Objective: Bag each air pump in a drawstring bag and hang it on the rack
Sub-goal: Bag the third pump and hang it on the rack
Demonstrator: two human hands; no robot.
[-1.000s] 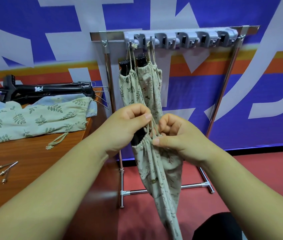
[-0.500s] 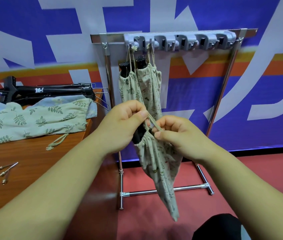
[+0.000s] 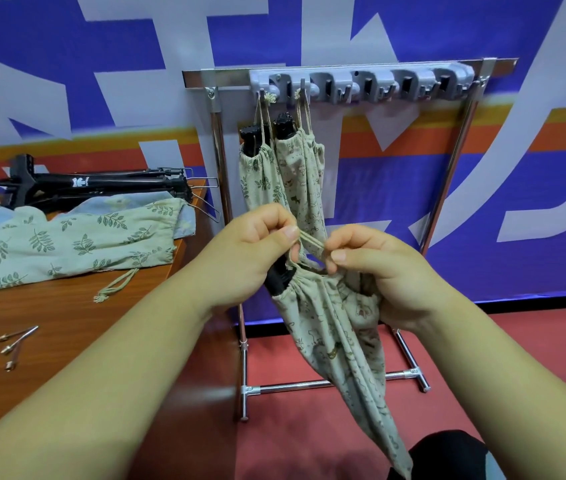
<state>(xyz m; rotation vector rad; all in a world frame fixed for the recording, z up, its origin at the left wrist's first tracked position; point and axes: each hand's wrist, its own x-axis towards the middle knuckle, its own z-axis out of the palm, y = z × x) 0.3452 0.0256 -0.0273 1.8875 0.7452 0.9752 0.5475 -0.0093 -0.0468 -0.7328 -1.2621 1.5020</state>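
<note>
A beige printed drawstring bag [image 3: 340,344] hangs in front of me with a black air pump [image 3: 277,279] sticking out of its gathered mouth. My left hand [image 3: 250,251] and my right hand [image 3: 381,268] both pinch the bag's cord [image 3: 311,242] just above the mouth. Behind them stands the metal rack [image 3: 447,174] with a grey hook strip [image 3: 361,83]. Two bagged pumps [image 3: 285,168] hang from its leftmost hooks. More black air pumps [image 3: 101,183] and flat leaf-print bags [image 3: 73,240] lie on the wooden table [image 3: 49,323] at left.
Three small metal inflation needles [image 3: 15,341] lie near the table's front. Several hooks on the right of the strip carry nothing. A blue, white and orange wall banner [image 3: 378,36] stands right behind the rack. The floor [image 3: 292,438] is red.
The bag has been lifted a little and its mouth is gathered tighter around the pump. Both hands have pulled the cord up and apart, so a short length now shows between them.
</note>
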